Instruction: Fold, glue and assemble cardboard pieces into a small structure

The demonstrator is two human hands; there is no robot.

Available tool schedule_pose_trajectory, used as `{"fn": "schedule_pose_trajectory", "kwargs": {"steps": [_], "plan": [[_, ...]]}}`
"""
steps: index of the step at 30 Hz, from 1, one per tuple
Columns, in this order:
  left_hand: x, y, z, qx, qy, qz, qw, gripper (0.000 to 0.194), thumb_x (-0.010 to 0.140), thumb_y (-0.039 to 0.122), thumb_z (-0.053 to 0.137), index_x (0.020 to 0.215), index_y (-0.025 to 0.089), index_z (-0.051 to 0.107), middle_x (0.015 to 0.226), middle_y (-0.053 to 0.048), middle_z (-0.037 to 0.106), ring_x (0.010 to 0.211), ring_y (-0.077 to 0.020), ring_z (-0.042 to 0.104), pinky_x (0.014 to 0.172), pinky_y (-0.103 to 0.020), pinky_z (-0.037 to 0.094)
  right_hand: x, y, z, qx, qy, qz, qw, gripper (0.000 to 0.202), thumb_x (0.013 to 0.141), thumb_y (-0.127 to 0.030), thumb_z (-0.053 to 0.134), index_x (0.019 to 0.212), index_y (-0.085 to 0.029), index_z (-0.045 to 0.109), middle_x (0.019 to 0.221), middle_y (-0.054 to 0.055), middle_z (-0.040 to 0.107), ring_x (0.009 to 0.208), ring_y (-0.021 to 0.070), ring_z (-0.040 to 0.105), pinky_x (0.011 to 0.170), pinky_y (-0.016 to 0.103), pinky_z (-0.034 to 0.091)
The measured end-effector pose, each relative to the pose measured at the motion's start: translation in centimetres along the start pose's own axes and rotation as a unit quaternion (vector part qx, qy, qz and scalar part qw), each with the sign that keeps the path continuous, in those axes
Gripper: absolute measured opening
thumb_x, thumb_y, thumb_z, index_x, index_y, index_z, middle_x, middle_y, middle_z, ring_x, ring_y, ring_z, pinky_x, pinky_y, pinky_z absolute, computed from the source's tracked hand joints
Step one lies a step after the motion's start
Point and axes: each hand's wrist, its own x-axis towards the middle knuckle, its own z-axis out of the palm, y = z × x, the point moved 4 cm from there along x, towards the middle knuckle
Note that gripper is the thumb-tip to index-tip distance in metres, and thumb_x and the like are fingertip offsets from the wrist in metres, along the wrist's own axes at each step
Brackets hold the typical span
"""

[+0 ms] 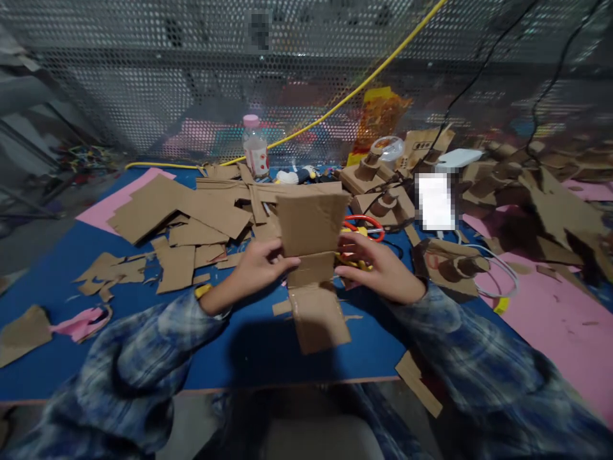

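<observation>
A folded strip of brown cardboard [313, 268] stands between my hands above the blue mat [268, 348]. Its upper panel rises upright and its lower panel slopes toward me. My left hand [261, 265] pinches the strip's left edge at the fold. My right hand [378, 265] grips the right edge at the same height. Red-handled scissors [366, 225] lie just behind my right hand.
Cardboard offcuts [182, 220] litter the mat at the left. Cardboard models [383, 191] and a heap of scraps [541, 191] sit at the right on pink sheets [550, 319]. A plastic bottle [255, 147], a yellow cable [335, 108] and a perforated metal screen [191, 76] stand behind.
</observation>
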Motion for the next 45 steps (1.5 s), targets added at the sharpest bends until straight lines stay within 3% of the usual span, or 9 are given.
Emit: {"fn": "schedule_pose_trajectory", "kwargs": {"steps": [5,10,13,17,21,26,32,40,45], "plan": [[-0.6,2.8,0.5,0.071,-0.062,0.052,0.994,0.021,0.085,0.034,0.053,0.078,0.014,0.053,0.068,0.0,0.057,0.06,-0.0114,0.054,0.057,-0.022,0.042,1.6,1.5,0.9,0.008,0.004,0.006,1.0,0.027,0.076,-0.046,0.064,0.08,-0.019,0.071,0.085,0.004,0.072,0.084,0.0247,0.066,0.078,0.04,0.055],[-3.7,2.8,-4.6,0.193,0.033,0.008,0.981,0.024,0.088,0.037,0.047,0.086,0.014,0.055,0.078,-0.004,0.059,0.07,-0.0146,0.056,0.062,-0.025,0.043,0.6,1.1,0.8,0.027,0.049,0.019,0.998,0.026,0.084,-0.04,0.057,0.094,-0.021,0.071,0.089,0.005,0.073,0.083,0.0228,0.069,0.081,0.04,0.055],[-4.1,1.1,-6.2,0.15,0.064,-0.041,0.986,0.023,0.086,0.035,0.049,0.077,0.014,0.056,0.068,-0.002,0.06,0.061,-0.013,0.056,0.057,-0.024,0.042,0.7,0.1,1.5,0.008,0.034,-0.009,0.999,0.037,0.079,-0.038,0.064,0.112,-0.022,0.065,0.112,0.007,0.068,0.104,0.0251,0.064,0.095,0.043,0.049],[-2.4,0.6,-4.5,-0.004,0.036,-0.043,0.998,0.021,0.085,0.032,0.051,0.074,0.014,0.053,0.062,0.0,0.06,0.057,-0.0108,0.058,0.055,-0.021,0.045,2.0,-1.5,2.7,0.059,-0.03,-0.041,0.997,0.078,0.065,-0.04,0.078,0.134,-0.027,0.046,0.137,0.006,0.052,0.126,0.0267,0.049,0.106,0.046,0.04],[-0.9,3.1,-2.1,-0.022,-0.041,0.004,0.999,0.018,0.086,0.03,0.052,0.079,0.013,0.055,0.068,-0.001,0.063,0.061,-0.0118,0.062,0.058,-0.023,0.05,2.7,-2.5,1.0,0.092,-0.012,-0.047,0.995,0.037,0.069,-0.048,0.072,0.095,-0.022,0.07,0.099,0.005,0.071,0.093,0.0236,0.066,0.085,0.04,0.054],[-2.1,4.2,-2.0,0.178,-0.023,0.08,0.981,0.04,0.089,0.031,0.052,0.124,0.013,0.047,0.118,-0.013,0.057,0.082,-0.0153,0.063,0.082,-0.033,0.051,1.3,-0.9,-4.9,0.104,0.152,-0.01,0.983,0.02,0.067,-0.036,0.077,0.08,-0.021,0.073,0.081,0.004,0.072,0.07,0.0144,0.064,0.064,0.029,0.053],[-4.7,0.3,2.2,0.316,-0.212,0.01,0.925,0.04,0.088,0.037,0.052,0.12,0.013,0.053,0.115,-0.015,0.058,0.109,-0.0281,0.056,0.09,-0.041,0.048,1.1,0.5,-5.7,0.234,0.286,0.002,0.929,0.026,0.057,-0.032,0.083,0.076,-0.021,0.071,0.087,0.003,0.071,0.073,0.014,0.064,0.064,0.03,0.051],[-4.7,-0.7,0.1,0.399,-0.175,-0.034,0.899,0.032,0.093,0.029,0.036,0.111,0.011,0.055,0.1,-0.014,0.056,0.09,-0.0244,0.059,0.079,-0.037,0.049,2.5,-1.5,-8.9,0.191,0.393,-0.072,0.897,0.02,0.062,-0.023,0.079,0.06,-0.014,0.062,0.053,-0.004,0.056,0.042,0.005,0.044,0.042,0.022,0.033],[-5.3,1.2,2.3,0.409,-0.143,0.045,0.9,0.027,0.092,0.034,0.043,0.11,0.015,0.054,0.106,-0.013,0.053,0.094,-0.0238,0.053,0.079,-0.036,0.048,3.6,-3.7,-12.4,0.186,0.399,-0.092,0.893,0.019,0.067,-0.017,0.075,0.056,-0.015,0.06,0.058,-0.003,0.064,0.06,0.0086,0.062,0.049,0.024,0.038]]}}
